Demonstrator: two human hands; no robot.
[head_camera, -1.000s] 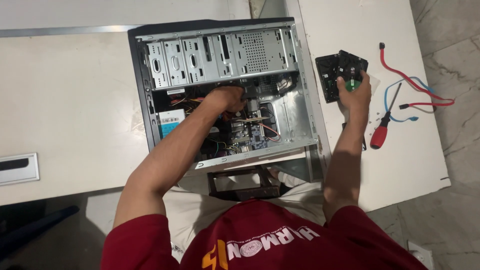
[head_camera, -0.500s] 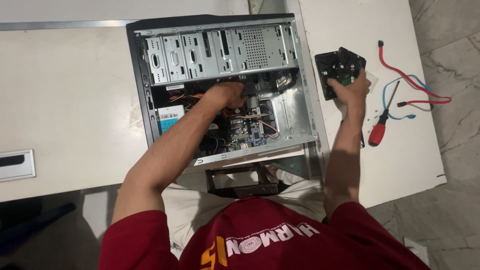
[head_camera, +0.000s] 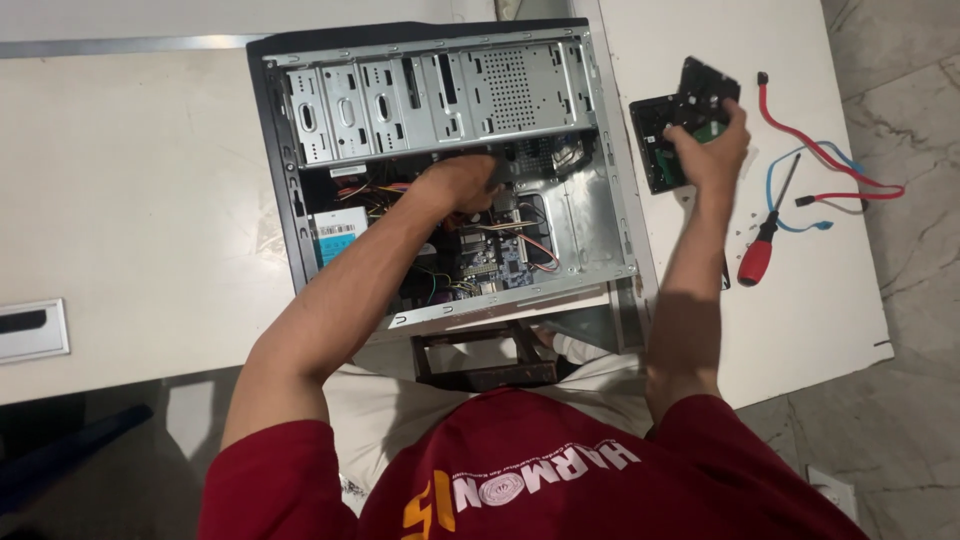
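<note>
An open grey computer case (head_camera: 300, 200) lies on its side on the white table (head_camera: 140, 200). My left hand (head_camera: 462, 182) is inside it, just below the drive bays (head_camera: 440, 95) and above the motherboard (head_camera: 490, 255). Its fingers curl around something I cannot make out. To the right of the case, my right hand (head_camera: 715, 145) grips a black hard drive (head_camera: 708, 85), tilted up off the table. A second black drive (head_camera: 655, 145) lies flat under it.
A red-handled screwdriver (head_camera: 757, 258) lies right of my right forearm, with a red cable (head_camera: 830, 155), a blue cable (head_camera: 790, 195) and small screws nearby. A white plate with a dark slot (head_camera: 30, 330) sits at the table's left. The table's right edge meets a marble floor.
My right hand has lifted and tilted the black drive up off the one lying on the table. My left hand stays inside the case.
</note>
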